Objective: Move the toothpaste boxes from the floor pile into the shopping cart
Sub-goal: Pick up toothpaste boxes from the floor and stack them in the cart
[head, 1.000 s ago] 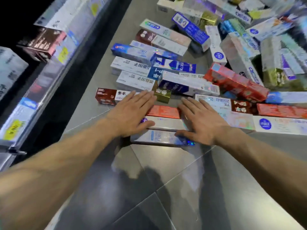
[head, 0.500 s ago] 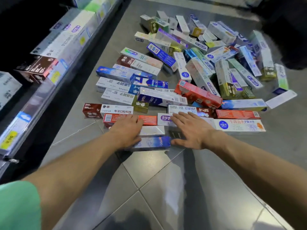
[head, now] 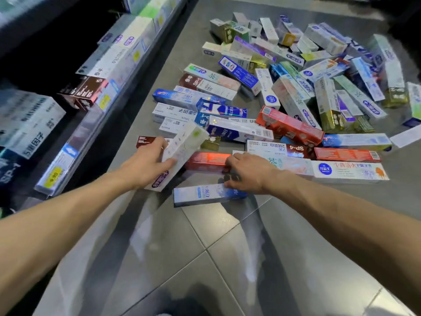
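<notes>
While the left hand (head: 145, 164) grips a white cardboard toothpaste box (head: 180, 153) tilted up at centre frame, the right hand (head: 248, 173) curls onto a pale blue box (head: 205, 194) at the pile's (head: 284, 99) near edge; bare grey floor tiles (head: 193, 258) fill the lower frame.

Grey tiled floor (head: 227, 258), glossy, with pale grout lines running diagonally and soft reflections on the tiles. Along the left edge a store shelf (head: 95, 124) runs away from the viewer, its clear front rail carrying a yellow price tag (head: 53, 176) near the close end and further yellow tags (head: 104, 101) higher up. Boxed stock (head: 29, 124) stands on the shelf, mostly white packs, one dark brown box (head: 83, 92) among them.
</notes>
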A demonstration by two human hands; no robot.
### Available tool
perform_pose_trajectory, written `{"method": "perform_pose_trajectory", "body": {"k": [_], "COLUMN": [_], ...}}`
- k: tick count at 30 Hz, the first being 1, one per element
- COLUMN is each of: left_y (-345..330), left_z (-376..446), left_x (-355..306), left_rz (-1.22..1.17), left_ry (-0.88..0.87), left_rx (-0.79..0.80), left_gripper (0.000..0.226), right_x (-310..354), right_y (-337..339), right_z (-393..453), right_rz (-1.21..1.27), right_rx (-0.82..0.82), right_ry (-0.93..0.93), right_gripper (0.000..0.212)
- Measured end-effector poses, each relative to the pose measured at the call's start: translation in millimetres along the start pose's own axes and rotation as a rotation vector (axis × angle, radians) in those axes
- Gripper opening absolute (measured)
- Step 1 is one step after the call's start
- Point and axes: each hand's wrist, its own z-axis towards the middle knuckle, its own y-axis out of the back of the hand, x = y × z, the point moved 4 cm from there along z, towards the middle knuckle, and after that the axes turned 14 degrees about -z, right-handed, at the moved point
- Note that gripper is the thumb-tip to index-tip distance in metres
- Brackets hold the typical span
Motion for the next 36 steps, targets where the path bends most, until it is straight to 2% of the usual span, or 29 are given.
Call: {"method": "perform_pose_trajectory", "body": {"k": [4,7,9,11,16,18,21,25,28,31,36], "left_y": [15,12,10,10,5,0,-15,-42,-49,-39,11], "left_z": [-12,-21,-25,-25,-10,-1,15,39,53,57,28], "left_x": [30,43,43,41,20,3,-24,-75,-119,-171,-267], "left_rz": [-0.350,-0.606,-0.630,-0.571,-0.526,-0.524,-0.542,-0.617,-0.631,-0.735,-0.792], "left_ry": [0.153,0.266,0.299,0.304,0.297,0.265,0.244,0.198,0.145,0.116,0.054], "left_rx": [-0.225,-0.305,-0.316,-0.326,-0.345,-0.332,-0.283,-0.203,-0.184,-0.153,-0.101], "left_gripper": [0.023,0.017,0.019,0.023,0.028,0.039,0.053,0.059,0.069,0.083,0.069], "right_x": [44,63,67,65,36,19,-11,-55,-86,-106,-110], "right_y": [-11,-19,-24,-29,-22,-15,-10,-13,-1,28,113], "right_z": [23,26,24,19,7,-1,-16,-36,-49,-68,-130], "right_rz": [-0.014,-0.100,-0.158,-0.109,0.321,0.474,0.734,1.053,1.251,1.519,1.724], "right_rx": [0.099,0.170,0.153,0.167,0.207,0.148,0.042,-0.111,-0.262,-0.435,-0.578], "right_ry": [0.115,0.168,0.191,0.178,0.020,-0.071,-0.230,-0.472,-0.559,-0.567,-0.700], "right_gripper": [0.061,0.056,0.053,0.054,0.066,0.066,0.053,0.055,0.053,0.045,0.046]}}
